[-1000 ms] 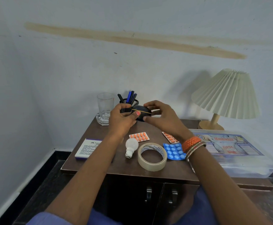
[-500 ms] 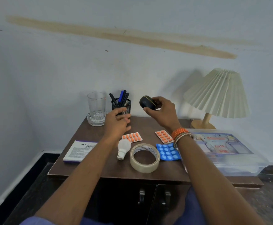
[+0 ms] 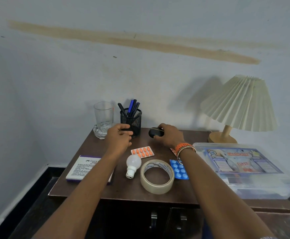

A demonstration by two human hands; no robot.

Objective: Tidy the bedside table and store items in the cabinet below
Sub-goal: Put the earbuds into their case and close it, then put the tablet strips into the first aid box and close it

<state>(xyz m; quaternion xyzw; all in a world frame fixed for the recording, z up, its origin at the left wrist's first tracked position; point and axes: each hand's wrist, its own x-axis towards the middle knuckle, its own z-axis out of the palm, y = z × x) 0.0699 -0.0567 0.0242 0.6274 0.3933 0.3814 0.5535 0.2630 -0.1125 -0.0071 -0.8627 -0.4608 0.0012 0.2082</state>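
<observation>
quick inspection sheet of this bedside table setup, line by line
surface: brown table top, crowded.
job's things: black round case, light bulb, tape roll, orange pill strip, blue pill strip, white box.
clutter: glass, pen holder, lamp, first aid box.
grippers: right hand grips the case; left hand loosely curled, holds nothing.
cables: nothing seen.
surroundings: stained wall; cabinet doors closed.
</observation>
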